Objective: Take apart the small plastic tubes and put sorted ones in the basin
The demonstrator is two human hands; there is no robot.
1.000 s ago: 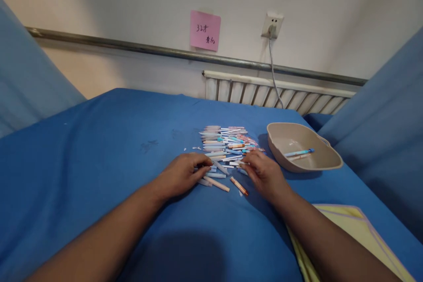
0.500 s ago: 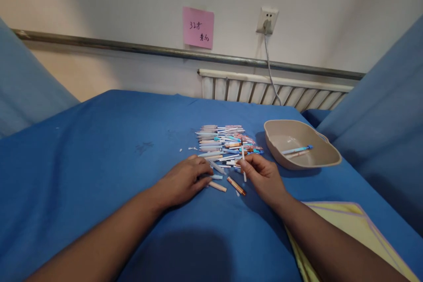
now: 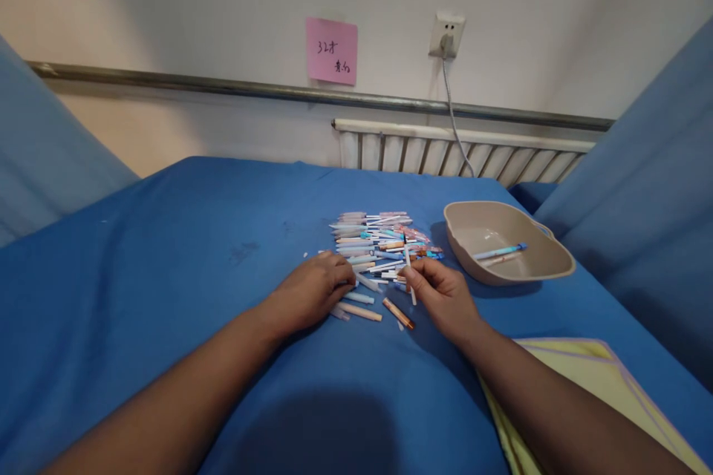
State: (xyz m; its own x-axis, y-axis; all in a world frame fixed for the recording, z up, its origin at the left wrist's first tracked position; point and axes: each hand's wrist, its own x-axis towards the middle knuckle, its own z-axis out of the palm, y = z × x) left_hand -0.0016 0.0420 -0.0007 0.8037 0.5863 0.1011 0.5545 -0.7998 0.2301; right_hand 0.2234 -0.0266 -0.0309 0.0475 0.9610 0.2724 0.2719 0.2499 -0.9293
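Observation:
A heap of pens and pen parts (image 3: 379, 241) lies on the blue cloth (image 3: 183, 252). My right hand (image 3: 443, 295) pinches a thin white pen refill (image 3: 411, 276), held nearly upright at the heap's near edge. My left hand (image 3: 312, 291) rests palm down with curled fingers on loose parts at the heap's near left side; what is under its fingertips is hidden. An orange pen piece (image 3: 399, 313) and a pale barrel (image 3: 359, 311) lie between the two hands.
A beige tray (image 3: 549, 267) to the right holds a blue pen (image 3: 500, 251) and a pale one. A yellow cloth (image 3: 590, 386) lies under my right forearm. Behind are a radiator (image 3: 462, 156), a wall socket with cable (image 3: 445, 35) and a pink note (image 3: 330, 51).
My right hand picked a white refill out of the heap and lifted it upright. My left hand shifted slightly up and left along the heap's edge.

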